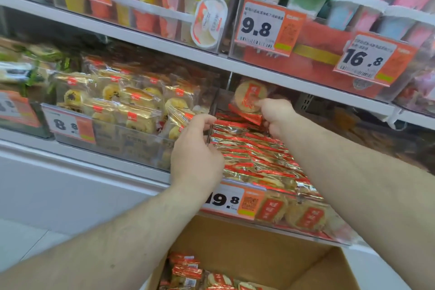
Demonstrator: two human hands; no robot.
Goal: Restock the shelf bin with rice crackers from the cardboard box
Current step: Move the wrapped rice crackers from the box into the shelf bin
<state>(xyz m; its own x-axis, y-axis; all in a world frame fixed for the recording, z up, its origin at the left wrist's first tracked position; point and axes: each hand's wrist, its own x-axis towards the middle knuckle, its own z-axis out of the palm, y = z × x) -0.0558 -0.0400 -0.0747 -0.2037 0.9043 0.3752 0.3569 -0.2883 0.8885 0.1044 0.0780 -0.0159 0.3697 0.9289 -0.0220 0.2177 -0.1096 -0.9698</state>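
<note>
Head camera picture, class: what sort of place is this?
Most likely a shop's snack aisle: price tags on stocked shelves, bins of wrapped rice crackers, and a cardboard box of stock below.

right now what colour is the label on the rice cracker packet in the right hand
Red, on a clear wrapper over a pale golden cracker: the rice cracker packet in the right hand, head view.

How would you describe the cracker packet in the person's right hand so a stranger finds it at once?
Start at the clear shelf bin tagged 19.8. At its back, the right hand holds one rice cracker packet. Unlike the packed rows below, it stands raised, round face showing.
</note>
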